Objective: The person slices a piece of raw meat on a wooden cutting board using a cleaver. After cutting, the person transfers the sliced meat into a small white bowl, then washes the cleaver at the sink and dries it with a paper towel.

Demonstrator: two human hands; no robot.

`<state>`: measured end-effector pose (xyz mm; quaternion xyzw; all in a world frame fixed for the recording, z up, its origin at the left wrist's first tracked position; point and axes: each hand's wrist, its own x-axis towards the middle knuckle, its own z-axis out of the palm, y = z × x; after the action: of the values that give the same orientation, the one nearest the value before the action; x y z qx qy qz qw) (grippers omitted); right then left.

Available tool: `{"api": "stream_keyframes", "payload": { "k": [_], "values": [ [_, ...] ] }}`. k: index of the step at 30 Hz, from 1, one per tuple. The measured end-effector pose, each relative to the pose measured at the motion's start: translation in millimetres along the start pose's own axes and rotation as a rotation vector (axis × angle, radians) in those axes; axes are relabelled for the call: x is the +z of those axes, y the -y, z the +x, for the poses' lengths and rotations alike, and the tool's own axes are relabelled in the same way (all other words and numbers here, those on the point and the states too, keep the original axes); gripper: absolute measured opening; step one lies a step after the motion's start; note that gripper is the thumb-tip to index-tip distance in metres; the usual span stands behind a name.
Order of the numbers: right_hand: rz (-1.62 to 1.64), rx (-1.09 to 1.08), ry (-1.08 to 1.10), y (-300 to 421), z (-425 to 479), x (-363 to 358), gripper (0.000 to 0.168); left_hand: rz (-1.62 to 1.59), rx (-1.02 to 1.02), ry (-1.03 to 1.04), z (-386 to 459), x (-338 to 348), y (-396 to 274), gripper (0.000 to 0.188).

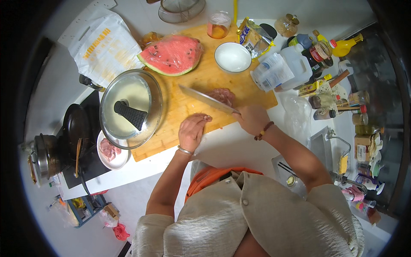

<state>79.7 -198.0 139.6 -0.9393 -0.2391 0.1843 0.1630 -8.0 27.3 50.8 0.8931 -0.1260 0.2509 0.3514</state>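
Note:
My right hand (254,119) grips the handle of a kitchen cleaver (207,98), its blade pointing up and to the left over a wooden cutting board (170,128). Just beyond the blade lies a mound of cut raw meat (222,95), partly hidden by it. My left hand (191,130) rests near the board's front edge, fingers curled over a small piece of raw meat (206,118) that pokes out past the fingertips. A gap of bare board separates that hand from the blade.
Plastic-wrapped watermelon (175,56) and a white bowl (232,57) sit at the board's back. A glass-lidded pot (131,96) overlaps its left side, near a plate (124,160) of raw meat. Bottles (297,66) crowd the right; a sink (321,141) lies beyond. Left is a dark pan (76,128).

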Motion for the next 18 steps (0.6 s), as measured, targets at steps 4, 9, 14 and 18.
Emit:
{"api": "stream_keyframes", "payload": {
  "k": [4,9,14,18],
  "values": [
    [-0.105,-0.116,0.018,5.2,-23.5,0.7,0.028,0.067,-0.027,0.042,-9.0,8.7,13.3,0.018],
    [-0.215,-0.068,0.156,5.1,-41.4,-9.5,0.026,0.134,-0.066,0.069,-23.9,18.2,21.1,0.022],
    [-0.177,-0.069,0.198,7.7,-29.2,2.1,0.025,0.085,-0.021,0.034,-18.7,19.7,20.9,0.020],
    [-0.108,-0.161,0.111,28.4,7.4,28.3,0.026,0.064,-0.042,0.026,-22.7,22.6,28.2,0.020]
  ]
}}
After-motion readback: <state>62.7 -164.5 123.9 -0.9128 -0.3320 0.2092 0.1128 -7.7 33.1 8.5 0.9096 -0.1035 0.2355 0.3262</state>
